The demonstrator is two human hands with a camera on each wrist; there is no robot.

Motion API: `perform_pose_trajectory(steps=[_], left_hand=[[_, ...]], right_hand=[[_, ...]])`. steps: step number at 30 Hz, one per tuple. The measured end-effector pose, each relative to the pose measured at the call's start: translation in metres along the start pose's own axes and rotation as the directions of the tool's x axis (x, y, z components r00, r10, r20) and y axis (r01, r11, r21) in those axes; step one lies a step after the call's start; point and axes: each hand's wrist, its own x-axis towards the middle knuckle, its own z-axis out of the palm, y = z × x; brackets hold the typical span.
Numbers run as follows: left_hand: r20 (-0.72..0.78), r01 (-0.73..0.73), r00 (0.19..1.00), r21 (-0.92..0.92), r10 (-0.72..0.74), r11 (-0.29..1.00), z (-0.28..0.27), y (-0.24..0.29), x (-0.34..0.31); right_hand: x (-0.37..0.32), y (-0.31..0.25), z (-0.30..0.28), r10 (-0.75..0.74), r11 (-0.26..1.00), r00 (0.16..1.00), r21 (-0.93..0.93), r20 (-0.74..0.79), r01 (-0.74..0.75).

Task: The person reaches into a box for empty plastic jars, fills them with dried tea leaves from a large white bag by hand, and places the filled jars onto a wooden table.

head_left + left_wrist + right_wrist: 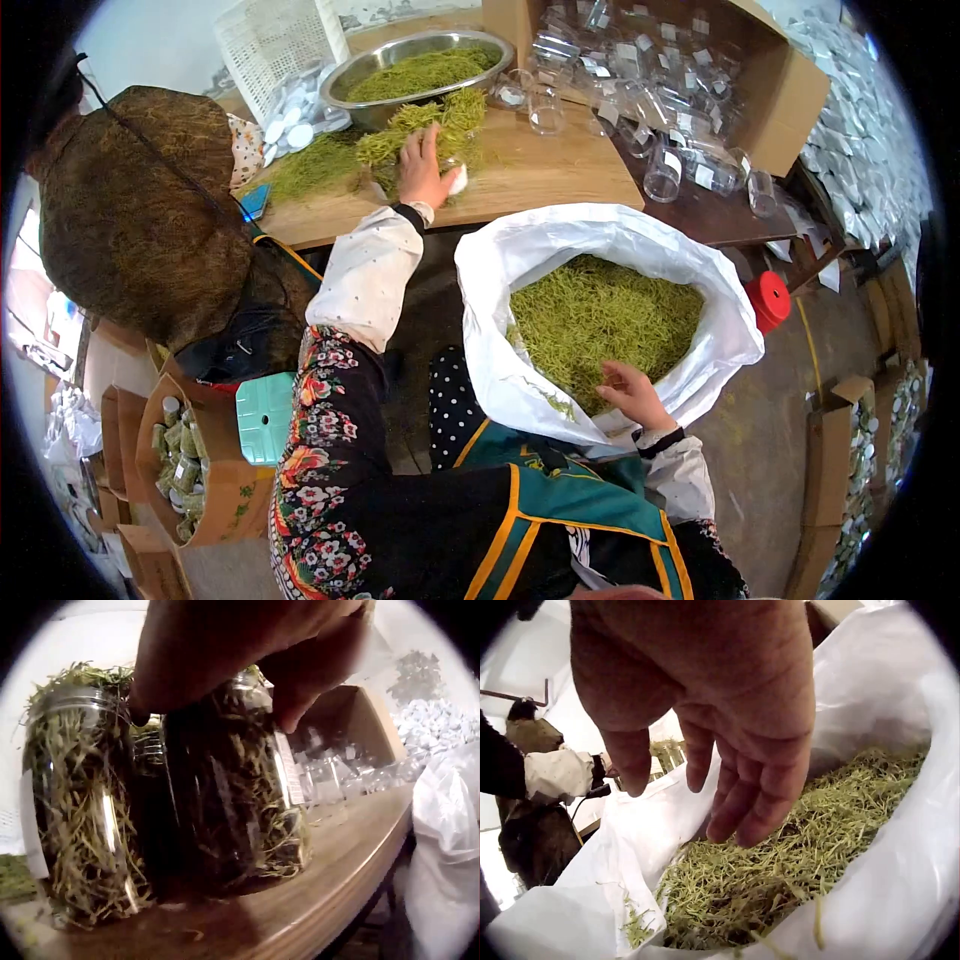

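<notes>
At the wooden table's near side, my left hand [425, 172] grips a clear jar [232, 795] full of green dried strands by its top, thumb and fingers on opposite sides. A second filled jar [82, 810] stands upright beside it in the left wrist view; more strands [470, 110] lie over the jars. My right hand [637, 400], fingers loosely bent and holding nothing, hangs over the near edge of a white bag [490, 290]. Inside the bag is a large heap of green strands [780, 877], below the fingertips in the right wrist view.
A steel basin [345, 90] of strands sits at the table's back, near white lids [290, 125]. Empty jars [660, 75] spill from a carton [790, 110] at the right. Another person [140, 220] is at the left, near a green stool [265, 420]. A red stool [768, 300] stands beyond the bag.
</notes>
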Motion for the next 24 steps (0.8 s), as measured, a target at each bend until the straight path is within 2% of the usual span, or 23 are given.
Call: perform_pose_trajectory(steps=[2, 4, 6, 7, 9, 10, 11, 12, 13, 14, 15, 16, 17, 18, 20, 22, 24], left_hand=[[0.028, 0.168, 0.985, 0.092, -0.171, 0.981, 0.005, -0.006, 0.009], [0.111, 0.256, 0.959, 0.053, -0.260, 0.965, -0.003, -0.004, 0.012], [0.044, 0.183, 0.981, 0.112, -0.189, 0.977, -0.005, -0.001, 0.006], [0.026, 0.141, 0.989, 0.088, -0.144, 0.986, -0.010, 0.009, -0.001], [-0.033, 0.001, 0.999, 0.058, 0.001, 0.998, -0.012, 0.021, -0.019], [-0.015, -0.049, 0.999, -0.072, 0.048, 0.996, -0.024, 0.041, -0.033], [0.008, -0.102, 0.995, -0.120, 0.104, 0.988, -0.028, 0.054, -0.047], [0.037, -0.125, 0.990, -0.197, 0.135, 0.972, -0.036, 0.071, -0.063], [0.063, -0.148, 0.983, -0.268, 0.171, 0.952, -0.037, 0.079, -0.084], [0.120, -0.128, 0.976, -0.349, 0.180, 0.928, -0.041, 0.094, -0.105], [0.191, -0.103, 0.961, -0.421, 0.199, 0.901, -0.046, 0.107, -0.126], [0.251, -0.108, 0.938, -0.442, 0.238, 0.891, -0.044, 0.116, -0.148], [0.356, -0.047, 0.901, -0.486, 0.247, 0.873, -0.046, 0.127, -0.171], [0.380, -0.078, 0.873, -0.509, 0.305, 0.857, -0.048, 0.138, -0.193], [0.436, -0.027, 0.827, -0.601, 0.355, 0.799, -0.049, 0.153, -0.231], [0.484, 0.073, 0.798, -0.669, 0.358, 0.740, -0.052, 0.163, -0.259], [0.513, 0.159, 0.804, -0.673, 0.301, 0.722, -0.053, 0.170, -0.282]], right_hand=[[0.004, -0.017, -0.006, -0.012, 0.998, 1.000, -0.058, 0.017, 0.013], [0.015, -0.030, -0.015, -0.027, 0.993, 0.999, -0.117, 0.030, 0.030], [0.028, -0.040, -0.028, -0.155, 0.950, 0.986, -0.264, 0.066, 0.167], [0.034, -0.045, -0.036, -0.141, 0.952, 0.989, -0.269, 0.035, 0.145], [0.052, -0.060, -0.059, -0.264, 0.877, 0.963, -0.430, -0.055, 0.216], [0.064, -0.067, -0.071, -0.277, 0.894, 0.949, -0.402, -0.153, 0.196], [0.077, -0.072, -0.086, -0.288, 0.909, 0.926, -0.374, -0.245, 0.184], [0.100, -0.058, -0.106, -0.327, 0.891, 0.892, -0.415, -0.312, 0.181], [0.121, -0.058, -0.119, -0.315, 0.925, 0.837, -0.343, -0.448, 0.165], [0.139, -0.067, -0.136, -0.350, 0.905, 0.797, -0.397, -0.492, 0.153], [0.162, -0.061, -0.149, -0.419, 0.895, 0.703, -0.390, -0.575, 0.214], [0.187, -0.055, -0.165, -0.338, 0.925, 0.711, -0.359, -0.617, 0.129], [0.210, -0.050, -0.180, -0.256, 0.946, 0.712, -0.322, -0.654, 0.044], [0.229, -0.045, -0.187, -0.261, 0.944, 0.711, -0.327, -0.653, 0.047], [0.264, -0.039, -0.198, -0.213, 0.924, 0.660, -0.368, -0.720, -0.104], [0.288, -0.043, -0.201, -0.059, 0.918, 0.692, -0.312, -0.719, -0.246], [0.308, -0.039, -0.200, 0.033, 0.876, 0.689, -0.311, -0.724, -0.369]])
